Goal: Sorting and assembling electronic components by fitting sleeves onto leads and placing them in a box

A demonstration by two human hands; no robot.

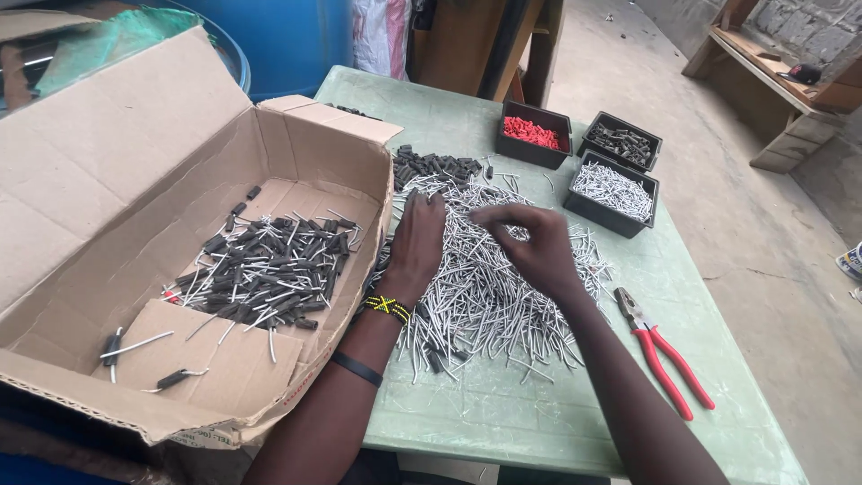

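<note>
From the head view, the left hand (pixel 417 242) lay spread on the heap of bent wire pins (pixel 485 287) on the green table (pixel 539 413); the right hand (pixel 534 247) pinched one. Light, stiff, springy pins seemed best gripped mid-shaft.

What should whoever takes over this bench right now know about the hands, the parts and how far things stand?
Left hand: flat on the pile of bent metal pins, fingers spread; whether it grips anything cannot be told.
Right hand: over the same pile, fingertips pinched together as if on a pin.
Done: pins with black sleeves lie in the cardboard box.
Left: a large pile of bare pins; loose black sleeves behind it.
Nearby: red-handled pliers lie untouched; three black trays at the far edge.
</note>
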